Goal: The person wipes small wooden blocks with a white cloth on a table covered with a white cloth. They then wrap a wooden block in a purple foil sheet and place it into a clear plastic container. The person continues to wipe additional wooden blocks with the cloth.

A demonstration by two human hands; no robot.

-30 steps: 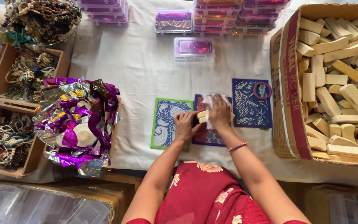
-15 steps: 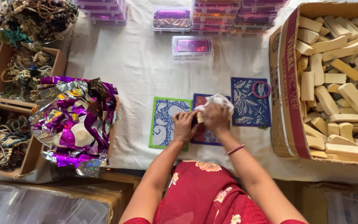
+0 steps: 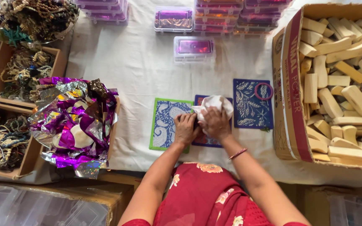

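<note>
My left hand (image 3: 186, 127) and my right hand (image 3: 215, 123) meet over the middle of three patterned blue mats on the white cloth. Both hold a small bundle of white tissue paper (image 3: 215, 104), which hides whatever is inside it. The green-edged paisley mat (image 3: 164, 124) lies under my left hand's side. A dark blue leaf-pattern mat (image 3: 248, 104) lies to the right, with a pink ring (image 3: 264, 91) on its upper corner. The middle mat (image 3: 206, 140) is mostly covered by my hands.
A large cardboard box (image 3: 288, 104) full of pale wooden blocks stands at the right. A box of purple and silver foil (image 3: 74, 121) sits at the left, beside wooden trays of beads (image 3: 21, 71). Clear plastic cases with purple lining (image 3: 193, 47) line the far side.
The white tissue has appeared and spread over what my hands hold; a second ago a small tan piece showed between my fingers. My hands stayed over the middle mat.
</note>
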